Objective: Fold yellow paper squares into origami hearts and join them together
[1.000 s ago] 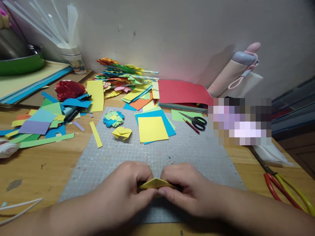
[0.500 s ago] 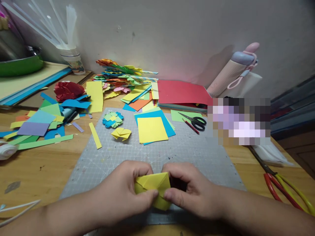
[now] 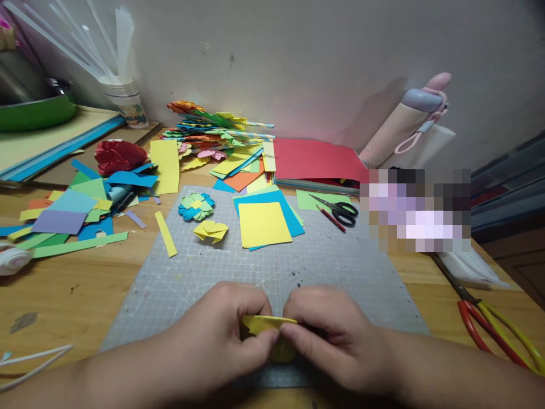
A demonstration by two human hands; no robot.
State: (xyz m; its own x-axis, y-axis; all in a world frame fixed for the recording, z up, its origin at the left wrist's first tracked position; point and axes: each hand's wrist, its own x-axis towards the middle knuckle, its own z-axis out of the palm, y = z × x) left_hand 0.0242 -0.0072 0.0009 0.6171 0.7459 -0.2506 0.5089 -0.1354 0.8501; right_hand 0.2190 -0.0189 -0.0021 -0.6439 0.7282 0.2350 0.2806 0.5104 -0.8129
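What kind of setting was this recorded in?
Probably a papercraft corner on a wooden table against a wall: a gridded cutting mat, black-handled scissors and a loose pile of colored paper pieces point that way. Whether it's a home or classroom, I can't tell.

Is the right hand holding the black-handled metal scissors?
No, the right hand pinches the folded yellow paper along with the left hand, while the black-handled metal scissors lie farther back, partly over light green paper.
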